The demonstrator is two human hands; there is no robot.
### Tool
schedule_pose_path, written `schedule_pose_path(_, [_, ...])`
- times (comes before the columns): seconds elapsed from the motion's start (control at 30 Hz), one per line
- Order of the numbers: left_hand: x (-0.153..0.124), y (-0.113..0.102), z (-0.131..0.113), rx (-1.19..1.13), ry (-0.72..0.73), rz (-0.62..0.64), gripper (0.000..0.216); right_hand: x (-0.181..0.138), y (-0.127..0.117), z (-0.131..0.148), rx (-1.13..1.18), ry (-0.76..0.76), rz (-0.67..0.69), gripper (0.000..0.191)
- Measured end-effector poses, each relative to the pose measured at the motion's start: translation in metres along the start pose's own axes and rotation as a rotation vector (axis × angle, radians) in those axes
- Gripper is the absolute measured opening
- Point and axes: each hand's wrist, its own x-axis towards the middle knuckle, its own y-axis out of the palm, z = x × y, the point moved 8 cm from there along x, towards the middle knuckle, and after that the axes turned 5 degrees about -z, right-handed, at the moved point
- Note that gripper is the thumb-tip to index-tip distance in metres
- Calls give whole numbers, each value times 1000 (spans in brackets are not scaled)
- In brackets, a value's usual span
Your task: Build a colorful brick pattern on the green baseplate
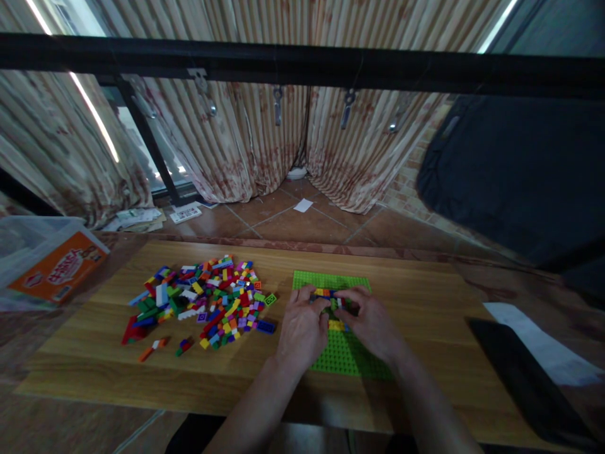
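A light green studded baseplate (345, 356) lies on the wooden table, with a small build of colored toy bricks (336, 325) near its middle. Yellow, orange and blue pieces show around my fingers. My left hand (305, 321) comes in over the plate's left side, fingers curled and pinching at the bricks. From the right, my right hand (368, 315) meets it, its fingertips closed on small bricks in the build. A green piece and a whitish piece show between the two hands. Exactly which brick each hand grips is partly hidden by the fingers.
A wide pile of mixed loose bricks (212, 296) covers the table's left part, with a few strays in front. A clear plastic box with an orange label (59, 268) stands far left. At right lie a black flat object (524, 378) and white paper (543, 343). Curtains hang behind.
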Motion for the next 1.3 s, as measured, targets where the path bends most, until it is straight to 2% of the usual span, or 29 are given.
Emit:
schedule_pose_path(0.17, [-1, 0, 1, 12, 5, -4, 27, 1, 3, -2, 6, -18, 1, 24])
schedule_pose_path(0.4, [-1, 2, 1, 22, 3, 16, 27, 0, 3, 10, -10, -143, -59, 16])
schedule_pose_path(0.5, [-2, 2, -1, 26, 23, 17, 27, 0, 4, 11, -37, -148, -65, 17])
schedule_pose_path(0.7, [-3, 2, -2, 35, 26, 19, 27, 4, 8, 8, -56, -84, -53, 17])
schedule_pose_path(0.9, [-2, 1, 1, 20, 9, 8, 28, 7, -3, -1, 80, -14, -122, 23])
schedule_pose_path(1.0, [-2, 2, 1, 22, 5, 14, 31, 9, -7, -14, 127, 74, -154, 25])
schedule_pose_path(1.13, [-4, 4, -2, 64, 35, 23, 35, 13, -6, -24, 125, 149, -167, 25])
schedule_pose_path(1.3, [-8, 9, -8, 171, 54, 66, 39, 14, -2, -24, 108, 159, -175, 23])
